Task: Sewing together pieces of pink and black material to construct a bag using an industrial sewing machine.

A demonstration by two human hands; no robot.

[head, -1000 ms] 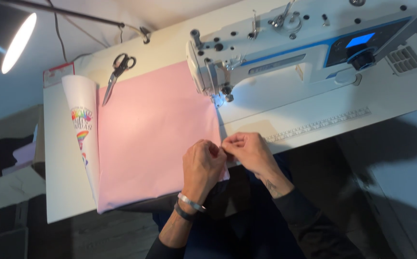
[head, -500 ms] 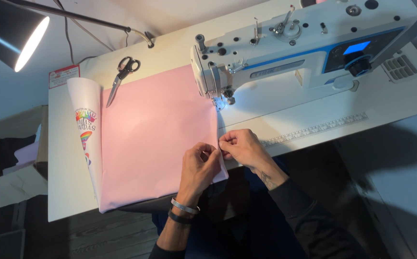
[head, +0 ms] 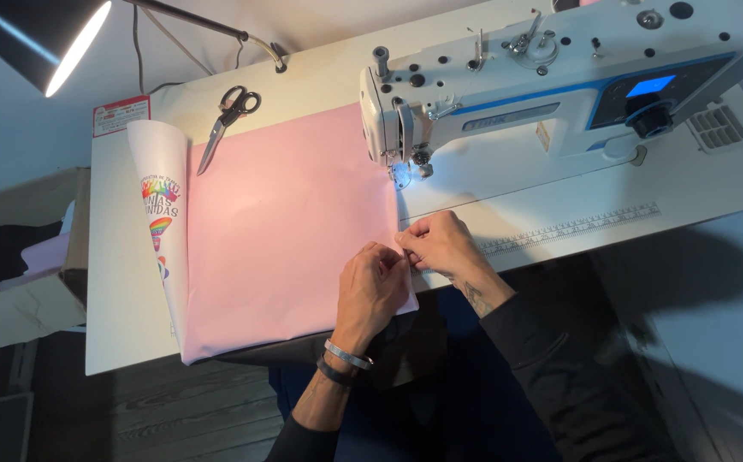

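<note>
**Both hands pinch the pink fabric's right edge**

Nearest, the left hand (head: 373, 287), with a metal bracelet (head: 347, 354) and dark band at the wrist, lies on the flat pink rectangular fabric (head: 286, 227), fingers closed in a pinch on its right edge. Just beside it, touching, the right hand (head: 441, 244) pinches the same edge. The fabric is spread over the white counter (head: 123, 325); its left border is rolled back, showing a white underside with a rainbow print. Right of the hands lies a printed ruler strip (head: 572, 228). Farther off stands the white sewing machine (head: 559, 77), its needle just beyond the fabric's right edge. Black-handled scissors (head: 227, 115) rest at the fabric's far left corner.
</note>
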